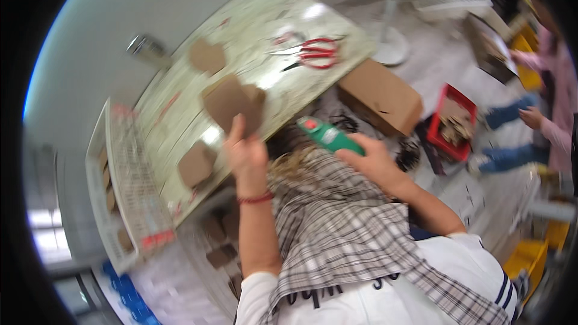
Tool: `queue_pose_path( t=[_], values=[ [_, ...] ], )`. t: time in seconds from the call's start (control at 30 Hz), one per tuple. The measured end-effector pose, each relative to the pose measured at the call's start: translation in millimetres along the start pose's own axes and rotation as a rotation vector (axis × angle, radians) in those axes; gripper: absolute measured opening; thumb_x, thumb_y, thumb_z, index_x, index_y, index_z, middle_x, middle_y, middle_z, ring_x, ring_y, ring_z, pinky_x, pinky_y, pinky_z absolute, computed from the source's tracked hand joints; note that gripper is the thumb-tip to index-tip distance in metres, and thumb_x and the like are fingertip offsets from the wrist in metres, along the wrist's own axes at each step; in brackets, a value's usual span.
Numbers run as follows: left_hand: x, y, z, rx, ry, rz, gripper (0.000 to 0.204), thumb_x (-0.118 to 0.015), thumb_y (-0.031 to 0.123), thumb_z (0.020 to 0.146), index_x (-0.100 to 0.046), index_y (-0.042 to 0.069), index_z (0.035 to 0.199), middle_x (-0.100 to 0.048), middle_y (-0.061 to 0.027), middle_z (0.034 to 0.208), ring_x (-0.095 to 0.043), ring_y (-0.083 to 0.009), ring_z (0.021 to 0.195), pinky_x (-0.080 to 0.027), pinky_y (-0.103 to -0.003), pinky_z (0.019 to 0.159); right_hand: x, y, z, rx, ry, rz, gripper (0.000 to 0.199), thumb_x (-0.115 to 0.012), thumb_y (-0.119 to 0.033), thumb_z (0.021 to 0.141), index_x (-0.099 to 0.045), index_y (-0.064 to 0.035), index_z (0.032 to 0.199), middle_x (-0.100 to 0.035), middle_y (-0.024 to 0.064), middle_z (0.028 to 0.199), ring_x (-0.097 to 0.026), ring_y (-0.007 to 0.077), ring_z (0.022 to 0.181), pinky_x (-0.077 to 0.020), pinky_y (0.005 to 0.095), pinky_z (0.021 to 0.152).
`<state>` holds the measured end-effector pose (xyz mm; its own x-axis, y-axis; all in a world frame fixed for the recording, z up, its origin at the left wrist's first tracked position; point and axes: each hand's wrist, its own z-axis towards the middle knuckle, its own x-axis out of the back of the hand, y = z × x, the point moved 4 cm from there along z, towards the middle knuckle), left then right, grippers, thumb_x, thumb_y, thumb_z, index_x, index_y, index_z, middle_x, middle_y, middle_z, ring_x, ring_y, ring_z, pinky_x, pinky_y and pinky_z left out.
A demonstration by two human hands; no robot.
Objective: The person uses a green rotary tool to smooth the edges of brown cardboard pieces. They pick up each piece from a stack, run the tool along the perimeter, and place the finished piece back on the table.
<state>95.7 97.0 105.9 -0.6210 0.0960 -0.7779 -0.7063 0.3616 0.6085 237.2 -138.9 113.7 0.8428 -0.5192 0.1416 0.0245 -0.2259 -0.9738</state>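
Note:
My left hand (245, 151) holds up a brown cardboard piece (231, 102) over the edge of a scuffed pale table (271, 18). A red band circles that wrist. My right hand (374, 159) grips a green hand tool with a red button (325, 134), held low in front of the table edge above my plaid-covered lap. Two more brown cardboard pieces lie on the table, one at the back (207, 56) and one near the left (197, 164). Red-handled scissors (313, 52) lie at the table's far right.
A white wire basket (129, 180) holding cardboard pieces stands at the table's left. A cardboard box (382, 95) and a red crate (453, 121) sit on the floor to the right. Another person (545, 114) in pink sits at far right. A yellow bin (530, 256) is lower right.

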Motion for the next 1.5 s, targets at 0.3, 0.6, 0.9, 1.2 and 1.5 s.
queue_pose_path(
  t=[0.3, 0.6, 0.9, 1.2, 1.5],
  values=[
    [-2, -4, -11, 0.046, 0.018, -0.459, 0.041, -0.061, -0.005, 0.087, -0.051, 0.002, 0.126, -0.059, -0.0091, 0.125, -0.056, -0.0241, 0.117, -0.046, -0.038, 0.104, -26, -31, 4, 0.016, -0.075, 0.094, 0.037, -0.069, -0.027, 0.089, -0.062, 0.0014, 0.111, -0.058, -0.0005, 0.073, -0.051, 0.0046, 0.059, -0.0431, 0.0217, 0.053],
    [-5, -20, -16, 0.093, -0.012, -0.603, 0.038, -0.059, -0.004, 0.089, -0.049, -0.003, 0.125, -0.057, -0.0144, 0.125, -0.056, -0.0304, 0.115, -0.045, -0.047, 0.105, -38, -46, 0, 0.028, -0.100, 0.103, 0.035, -0.066, -0.029, 0.091, -0.061, 0.0020, 0.108, -0.058, 0.0009, 0.073, -0.051, 0.0053, 0.060, -0.0432, 0.0211, 0.055],
    [-11, -33, -36, 0.152, -0.030, -0.461, 0.035, -0.058, -0.001, 0.091, -0.050, 0.001, 0.125, -0.059, -0.0111, 0.122, -0.058, -0.0249, 0.113, -0.048, -0.039, 0.102, -35, -47, 4, 0.049, -0.047, 0.135, 0.036, -0.068, -0.026, 0.090, -0.062, 0.0035, 0.109, -0.057, -0.0005, 0.070, -0.050, 0.0049, 0.057, -0.0428, 0.0211, 0.052],
    [-14, -53, -56, 0.228, -0.092, -0.406, 0.040, -0.057, -0.004, 0.091, -0.048, 0.003, 0.129, -0.057, -0.0097, 0.126, -0.055, -0.0238, 0.117, -0.045, -0.037, 0.104, -26, -55, 11, 0.045, 0.023, 0.183, 0.036, -0.067, -0.031, 0.091, -0.062, 0.0017, 0.106, -0.058, 0.0002, 0.069, -0.051, 0.0050, 0.057, -0.0416, 0.0201, 0.052],
    [13, -43, -53, 0.225, -0.204, -0.103, 0.039, -0.058, -0.005, 0.089, -0.050, 0.002, 0.126, -0.061, -0.0130, 0.119, -0.062, -0.0277, 0.107, -0.053, -0.043, 0.094, -2, -55, 8, -0.032, -0.079, 0.150, 0.032, -0.067, -0.027, 0.091, -0.062, 0.0011, 0.105, -0.059, 0.0011, 0.072, -0.052, 0.0053, 0.059, -0.0438, 0.0209, 0.054]
  ],
)
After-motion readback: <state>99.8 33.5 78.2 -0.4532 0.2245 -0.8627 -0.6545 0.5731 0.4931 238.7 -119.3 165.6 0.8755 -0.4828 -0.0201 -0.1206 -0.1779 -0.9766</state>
